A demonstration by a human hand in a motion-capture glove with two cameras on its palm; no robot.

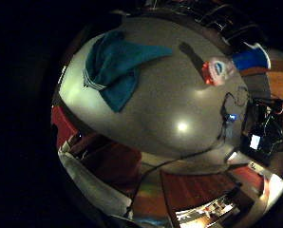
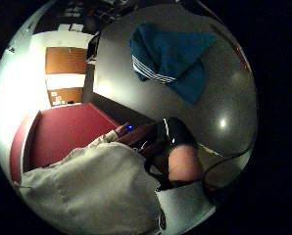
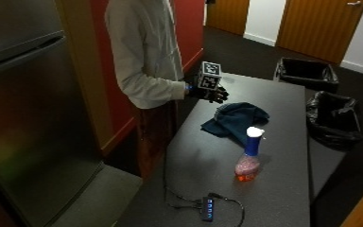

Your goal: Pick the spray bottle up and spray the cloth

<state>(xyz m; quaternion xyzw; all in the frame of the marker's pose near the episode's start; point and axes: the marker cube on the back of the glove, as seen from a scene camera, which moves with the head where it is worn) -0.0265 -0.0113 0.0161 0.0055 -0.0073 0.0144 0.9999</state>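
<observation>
Gloved right hand [image 3: 210, 93]: fingers loosely curled, holding nothing, raised above the table's [image 3: 276, 189] far left edge. Blue cloth [image 3: 235, 121] — crumpled, mid-table. Spray bottle [image 3: 249, 156] — upright, nearer the front, untouched. Step: reach pending; next requires lowering past the cloth to grip the bottle.

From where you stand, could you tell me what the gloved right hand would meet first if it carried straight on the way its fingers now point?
Probably the blue cloth: the gloved right hand hangs above the table edge, fingers toward it. Depth is unclear, so it might pass over the cloth. The spray bottle stands further along.
</observation>
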